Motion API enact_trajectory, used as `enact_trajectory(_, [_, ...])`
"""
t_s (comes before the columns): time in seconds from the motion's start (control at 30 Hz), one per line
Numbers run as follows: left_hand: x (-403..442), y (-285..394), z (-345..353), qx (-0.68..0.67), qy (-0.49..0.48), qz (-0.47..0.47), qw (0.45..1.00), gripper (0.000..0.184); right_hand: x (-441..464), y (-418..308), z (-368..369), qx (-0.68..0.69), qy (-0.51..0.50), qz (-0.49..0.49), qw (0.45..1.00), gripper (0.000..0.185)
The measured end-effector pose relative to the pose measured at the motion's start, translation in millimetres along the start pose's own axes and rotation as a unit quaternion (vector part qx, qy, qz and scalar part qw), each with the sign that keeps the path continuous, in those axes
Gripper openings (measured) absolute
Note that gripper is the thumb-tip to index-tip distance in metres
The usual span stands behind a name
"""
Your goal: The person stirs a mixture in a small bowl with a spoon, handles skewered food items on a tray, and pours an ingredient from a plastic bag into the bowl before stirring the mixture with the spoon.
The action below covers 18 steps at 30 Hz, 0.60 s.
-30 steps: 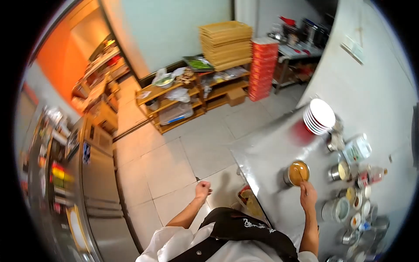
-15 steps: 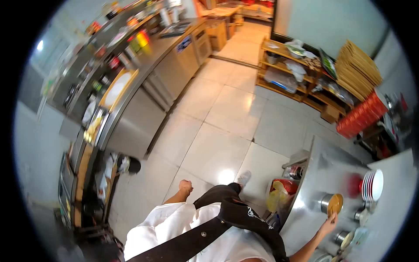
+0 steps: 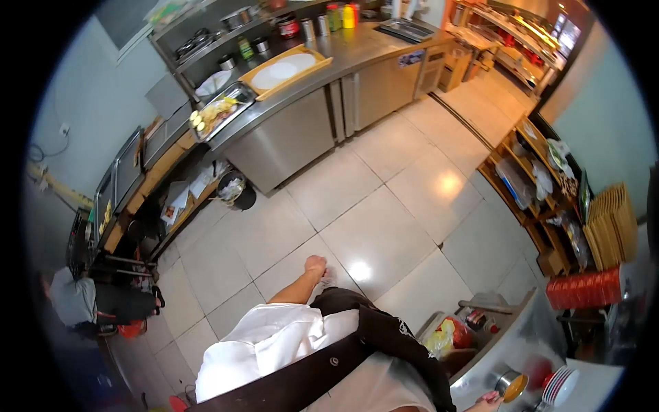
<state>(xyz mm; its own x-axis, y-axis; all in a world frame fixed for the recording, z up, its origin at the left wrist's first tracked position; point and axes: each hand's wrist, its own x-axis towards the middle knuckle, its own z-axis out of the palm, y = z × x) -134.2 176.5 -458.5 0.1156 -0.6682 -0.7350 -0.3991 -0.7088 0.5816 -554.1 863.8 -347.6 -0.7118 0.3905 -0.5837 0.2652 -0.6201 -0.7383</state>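
My left hand (image 3: 316,266) hangs over the tiled floor with its fingers curled; whether anything is inside them is too small to tell. At the bottom right, my right hand (image 3: 489,398) is closed at the rim of a metal pot (image 3: 509,386) of orange-brown sauce. What its fingers pinch is too small to make out. The pot stands on the steel table (image 3: 542,336), beside a stack of white bowls with red sides (image 3: 561,386).
A steel counter (image 3: 288,130) runs along the back with a food tray (image 3: 223,110) and a wooden tray (image 3: 288,71). A black bin (image 3: 237,192) stands below. Another person (image 3: 103,300) is at the far left. Wooden shelves (image 3: 528,178) stand at right.
The view has swung left, bringing the counter, bin and other person into sight. The pot and my right hand now lie near the bottom right edge. My left hand stays curled over the floor.
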Motion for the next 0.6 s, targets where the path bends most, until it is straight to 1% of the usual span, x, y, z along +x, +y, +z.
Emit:
enact_trajectory(0.07, [8.1,15.1,-16.7,-0.026,-0.027,0.047,0.998,0.011,6.7,26.0,14.1,-0.044,-0.035,0.038,0.998,0.019])
enact_trajectory(0.13, [24.8,19.9,-43.8,-0.04,-0.014,0.026,0.999,0.015,27.1,53.8,24.6,-0.104,-0.086,0.08,0.988,0.019])
enact_trajectory(0.17, [34.4,20.1,-59.4,-0.044,-0.006,0.016,0.999,0.016,51.8,70.4,27.1,-0.149,-0.127,0.107,0.975,0.019])
enact_trajectory(0.2, [43.7,17.4,-78.1,-0.039,0.004,0.003,0.999,0.016,88.6,88.7,27.8,-0.198,-0.189,0.139,0.952,0.02])
enact_trajectory(0.23, [52.8,11.0,-99.7,-0.034,0.015,-0.011,0.999,0.016,36.0,115.5,64.7,-0.178,-0.321,0.223,0.903,0.021])
enact_trajectory(0.27, [60.9,3.4,-120.6,-0.029,0.026,-0.024,0.999,0.016,-2.6,142.7,97.5,-0.169,-0.449,0.295,0.826,0.023])
enact_trajectory(0.3, [69.4,-2.8,-142.2,-0.034,0.047,-0.048,0.997,0.015,-49.0,182.9,138.0,-0.151,-0.317,0.26,0.9,0.019])
enact_trajectory(0.33, [78.6,-9.2,-166.0,-0.039,0.07,-0.07,0.994,0.014,-103.6,223.3,182.2,-0.136,-0.185,0.203,0.952,0.018])
enact_trajectory(0.4, [91.8,-24.8,-211.4,-0.058,0.111,-0.099,0.987,0.013,-141.2,285.7,232.7,-0.237,-0.231,0.19,0.924,0.019])
enact_trajectory(0.47, [112.4,-47.7,-252.2,-0.088,0.145,-0.112,0.979,0.012,-209.4,337.9,279.7,-0.262,-0.325,0.241,0.876,0.021])
enact_trajectory(0.5, [122.3,-58.8,-271.2,-0.122,0.155,-0.127,0.972,0.012,-236.4,364.1,301.1,-0.295,-0.33,0.236,0.865,0.019])
enact_trajectory(0.53, [131.4,-70.0,-289.1,-0.155,0.163,-0.143,0.964,0.011,-259.8,391.7,319.7,-0.301,-0.325,0.23,0.867,0.013])
enact_trajectory(0.57, [137.4,-78.9,-303.2,-0.189,0.169,-0.157,0.954,0.01,-282.7,418.7,338.4,-0.307,-0.32,0.224,0.868,0.016])
enact_trajectory(0.6, [135.1,-82.3,-313.8,-0.221,0.171,-0.159,0.947,0.009,-310.9,440.8,357.6,-0.321,-0.348,0.253,0.844,0.018])
